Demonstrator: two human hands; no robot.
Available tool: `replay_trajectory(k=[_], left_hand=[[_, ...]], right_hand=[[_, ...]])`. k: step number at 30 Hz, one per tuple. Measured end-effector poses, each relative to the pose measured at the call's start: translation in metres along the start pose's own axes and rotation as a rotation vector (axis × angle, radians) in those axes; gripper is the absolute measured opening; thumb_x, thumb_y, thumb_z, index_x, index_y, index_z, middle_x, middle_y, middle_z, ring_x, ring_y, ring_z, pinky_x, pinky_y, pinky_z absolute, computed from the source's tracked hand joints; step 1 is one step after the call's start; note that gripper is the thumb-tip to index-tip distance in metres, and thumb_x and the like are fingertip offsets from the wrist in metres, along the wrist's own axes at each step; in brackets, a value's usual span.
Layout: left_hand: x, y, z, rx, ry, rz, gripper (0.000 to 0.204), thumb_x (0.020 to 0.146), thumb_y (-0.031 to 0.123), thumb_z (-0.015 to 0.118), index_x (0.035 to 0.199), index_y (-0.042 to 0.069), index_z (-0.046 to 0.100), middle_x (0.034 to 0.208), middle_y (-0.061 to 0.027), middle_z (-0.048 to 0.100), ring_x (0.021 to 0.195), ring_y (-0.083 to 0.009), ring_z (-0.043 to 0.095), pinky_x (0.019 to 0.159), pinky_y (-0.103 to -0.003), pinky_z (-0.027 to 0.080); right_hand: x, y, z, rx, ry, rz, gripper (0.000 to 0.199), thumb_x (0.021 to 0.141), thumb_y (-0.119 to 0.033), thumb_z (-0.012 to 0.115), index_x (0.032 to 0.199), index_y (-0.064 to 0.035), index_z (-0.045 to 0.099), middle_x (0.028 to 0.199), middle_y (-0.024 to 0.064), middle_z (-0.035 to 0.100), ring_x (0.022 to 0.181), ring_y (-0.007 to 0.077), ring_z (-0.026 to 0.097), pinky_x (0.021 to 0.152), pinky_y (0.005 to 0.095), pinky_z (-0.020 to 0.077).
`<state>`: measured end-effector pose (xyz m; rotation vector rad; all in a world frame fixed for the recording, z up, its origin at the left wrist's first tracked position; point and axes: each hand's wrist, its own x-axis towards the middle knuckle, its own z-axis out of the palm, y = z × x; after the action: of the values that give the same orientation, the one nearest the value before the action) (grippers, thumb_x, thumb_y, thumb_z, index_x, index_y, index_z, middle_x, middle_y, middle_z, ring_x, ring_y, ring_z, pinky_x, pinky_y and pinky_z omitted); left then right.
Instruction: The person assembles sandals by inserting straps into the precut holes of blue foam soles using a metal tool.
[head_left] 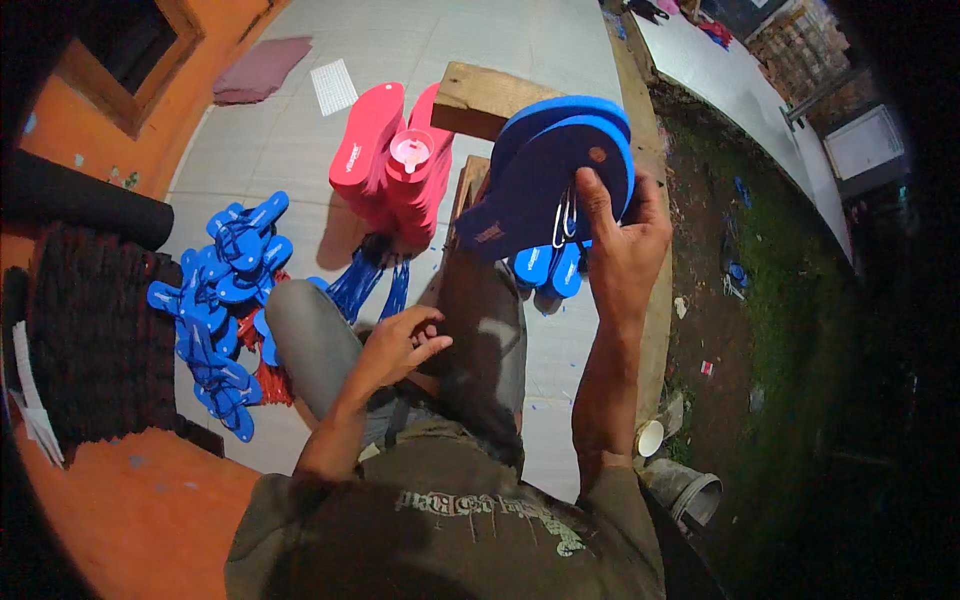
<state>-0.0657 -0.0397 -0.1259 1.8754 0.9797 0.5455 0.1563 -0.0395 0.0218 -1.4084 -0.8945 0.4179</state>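
Seated person is working over own lap; floor is tiled.

Right hand (622, 235) is holding up a blue sandal sole (545, 185), grip closed around its edge, thumb lying across the dark underside. A second blue sole is sitting directly behind the first. A thin metal wire tool (564, 222) is hanging along the sole by the thumb.

Left hand (405, 342) is resting on the thigh, fingers loosely curled, holding nothing that can be made out.

Judged step: strap fitting, sole being presented, strap not yet in hand. Next move would call for the left hand picking one from the blue strap pile (225, 300) at the person's left.

Sole is sitting above the knees; long axis is running lower left to upper right, rounded end pointing up and away.

Red soles (385, 160) are stacked beyond, near a wooden block (480, 98).
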Motion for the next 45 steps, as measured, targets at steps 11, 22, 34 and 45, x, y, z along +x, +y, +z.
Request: replay_trajectory(k=[11,22,34,45], left_hand=[[0.127,0.145,-0.015,-0.160,0.414,0.584,0.034,0.082,0.035,0.055,0.089,0.002,0.057,0.077,-0.0153,0.059,0.076,-0.0256,0.059,0.066,-0.034,0.045],[0.087,0.142,0.005,-0.549,0.539,0.507,0.034,0.082,0.035,0.055,0.086,0.001,0.055,0.082,-0.0124,0.059,0.077,-0.0276,0.058,0.068,-0.032,0.045],[0.027,0.091,-0.009,-0.233,0.038,0.296,0.043,0.075,0.034,0.064,0.101,0.003,0.049,0.086,-0.0136,0.058,0.083,-0.0256,0.059,0.073,-0.033,0.045],[0.039,0.054,-0.052,0.304,-0.078,0.381,0.029,0.076,0.032,0.059,0.089,0.006,0.061,0.071,-0.0118,0.059,0.069,-0.0249,0.059,0.059,-0.030,0.045]], right_hand=[[0.004,0.005,-0.021,0.178,-0.205,-0.093,0.018,0.078,-0.013,0.064,0.090,0.0009,0.061,0.083,0.0038,0.061,0.075,0.0091,0.053,0.069,0.0214,0.0418],[-0.038,-0.016,-0.014,-0.191,-0.105,-0.135,0.020,0.080,-0.017,0.059,0.089,0.0014,0.058,0.077,0.0075,0.060,0.070,0.0137,0.055,0.067,0.0247,0.0427],[-0.094,0.041,-0.030,0.323,-0.062,0.156,0.031,0.071,0.000,0.060,0.102,0.0027,0.056,0.098,0.0099,0.058,0.085,0.0146,0.055,0.075,0.0274,0.0443],[-0.094,0.081,-0.020,0.158,-0.157,0.233,0.041,0.071,-0.011,0.068,0.108,-0.0012,0.052,0.100,0.0086,0.056,0.094,0.0168,0.052,0.080,0.0279,0.0410]])
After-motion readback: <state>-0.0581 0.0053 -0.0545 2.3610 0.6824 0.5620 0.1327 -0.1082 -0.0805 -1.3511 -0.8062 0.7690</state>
